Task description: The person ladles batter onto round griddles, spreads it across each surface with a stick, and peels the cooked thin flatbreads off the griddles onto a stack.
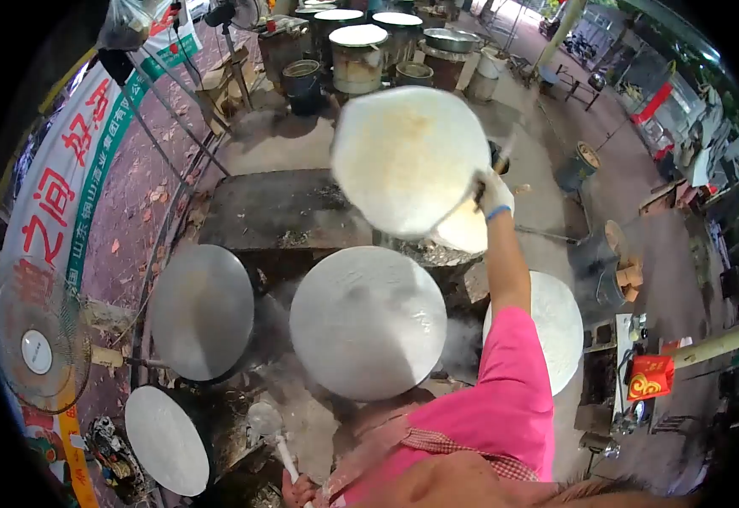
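Observation:
My right hand (491, 193), in a light glove with a blue band at the wrist, grips the edge of a large round flatbread (412, 157), raised beyond the middle griddle. Part of another pale round sheet (464, 230) shows below it. Low in the view, my left hand (300, 491) is closed around the white handle of a ladle (265, 421). Pale batter coats the middle griddle (368, 322), the right griddle (543, 330) and the lower left griddle (166, 440). The upper left griddle (202, 311) looks grey, with steam near it.
A dark slab (276, 212) lies beyond the griddles. Several drums and pots, one a white-topped drum (358, 59), stand at the back. A fan (39, 351) and a banner (73, 182) are on the left. On the right are a bucket (579, 168) and a red bag (650, 377).

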### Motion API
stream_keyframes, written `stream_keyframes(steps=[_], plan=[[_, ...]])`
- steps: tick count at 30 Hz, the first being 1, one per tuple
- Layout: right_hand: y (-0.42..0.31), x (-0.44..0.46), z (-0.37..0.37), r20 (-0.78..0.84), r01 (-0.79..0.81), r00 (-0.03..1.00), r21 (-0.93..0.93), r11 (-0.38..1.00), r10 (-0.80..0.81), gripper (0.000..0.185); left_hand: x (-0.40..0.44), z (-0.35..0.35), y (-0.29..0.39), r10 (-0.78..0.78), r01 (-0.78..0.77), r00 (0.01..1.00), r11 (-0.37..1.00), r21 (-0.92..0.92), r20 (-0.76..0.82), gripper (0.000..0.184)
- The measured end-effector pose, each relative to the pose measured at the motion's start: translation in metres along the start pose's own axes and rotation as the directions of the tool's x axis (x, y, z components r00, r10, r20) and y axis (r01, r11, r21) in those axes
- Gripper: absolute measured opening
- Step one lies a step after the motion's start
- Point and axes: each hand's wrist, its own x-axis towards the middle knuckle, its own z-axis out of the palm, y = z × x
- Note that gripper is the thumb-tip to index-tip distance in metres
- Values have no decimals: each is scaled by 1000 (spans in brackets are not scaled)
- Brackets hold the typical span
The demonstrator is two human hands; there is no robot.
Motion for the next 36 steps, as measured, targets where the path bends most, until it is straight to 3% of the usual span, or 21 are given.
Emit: stream_keyframes(steps=[4,9,13,14,15,16,17,18,19,20,21,23,25,26,27,28,30,32,34,35,36], plan=[[56,37,-121,-512,-170,840,66,983,179,17,7,20,-24,48,-48,999,997,-62,-7,53],[96,57,-171,-751,-221,607,153,963,259,15,-1,22,-52,86,-84,996,981,-176,0,55],[122,67,-196,-691,-412,714,-291,863,108,20,-15,6,-74,83,-51,994,937,-346,77,56],[125,62,-205,-579,-419,814,-631,653,-37,24,-16,3,-84,73,-21,991,913,-408,113,57],[123,54,-215,-379,-336,914,-907,252,-147,28,-19,4,-91,76,20,970,922,-387,230,49],[118,42,-217,-220,-225,961,-974,-11,-169,32,-19,9,-96,52,77,923,946,-316,382,43],[112,31,-215,-113,-139,975,-982,-127,-190,36,-20,12,-106,39,94,841,972,-217,540,39],[104,17,-205,-48,-79,970,-989,-125,-238,40,-25,12,-114,50,57,755,988,-142,654,37],[84,-26,-143,-213,-157,937,-965,208,-279,43,-31,12,-122,84,-19,680,995,-97,728,38],[60,-66,-84,-59,-83,942,-995,-59,-329,35,-36,6,-130,150,-24,701,982,-186,697,38],[59,-99,-38,91,79,956,-996,-51,-279,36,-41,0,-136,214,-34,718,961,-274,662,38],[106,-116,-8,580,589,807,-777,223,-109,41,-63,-5,-144,356,-163,767,913,-375,534,39],[138,-198,70,750,755,621,-650,82,229,35,-76,-29,-146,411,-208,746,891,-403,524,38],[154,-245,105,792,836,483,-544,73,374,27,-79,-48,-154,427,-232,735,888,-397,526,37],[180,-290,140,938,968,152,-204,143,312,26,-86,-69,-156,450,-231,734,870,-436,509,37],[168,-362,190,848,978,18,-124,166,529,23,-90,-90,-163,476,-230,726,848,-477,496,37],[199,-448,250,701,967,-224,76,242,677,24,-101,-121,-175,536,-237,710,792,-562,456,37],[306,-462,258,613,923,-385,273,272,690,24,-114,-142,-184,529,-248,750,782,-572,398,27],[370,-475,275,496,916,-349,360,177,795,26,-116,-157,-202,529,-110,708,737,-667,468,37],[405,-482,284,441,903,-322,409,132,838,26,-111,-164,-213,568,-246,789,642,-726,235,38],[440,-486,291,543,931,-280,354,87,792,27,-108,-171,-218,576,-250,791,612,-750,207,41]])
